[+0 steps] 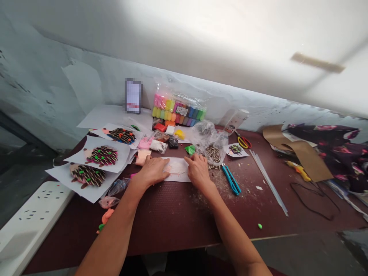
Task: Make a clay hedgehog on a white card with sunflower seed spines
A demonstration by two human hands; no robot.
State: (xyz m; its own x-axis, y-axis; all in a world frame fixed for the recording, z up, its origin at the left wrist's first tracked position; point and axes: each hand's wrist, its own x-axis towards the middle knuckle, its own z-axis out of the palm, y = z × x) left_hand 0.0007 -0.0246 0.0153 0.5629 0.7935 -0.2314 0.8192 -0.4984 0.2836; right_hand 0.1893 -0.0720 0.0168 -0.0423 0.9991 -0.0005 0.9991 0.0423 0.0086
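Note:
A small white sheet [176, 177] with a faint outline drawn on it lies on the dark red table between my hands. My left hand [152, 169] rests on its left end, thumb stretched toward the drawing and fingers apart. At the right end, my right hand [197, 167] has its fingers bent together, with the index fingertip on the paper; whatever lies under the fingers is hidden. Beyond my right hand are striped seeds [213, 154] in and beside a clear plastic bag [203, 132]. A green wrapped lump [190, 149] sits just behind the sheet.
Papers with seed-covered hedgehogs [102, 156] overlap at left, near a white power strip [37, 218]. Packs of coloured clay [178, 111] stand by the wall. Teal-handled scissors [230, 179], red-yellow scissors [244, 142], clear glue sticks [270, 184] and a yellow glue gun [299, 171] lie at right.

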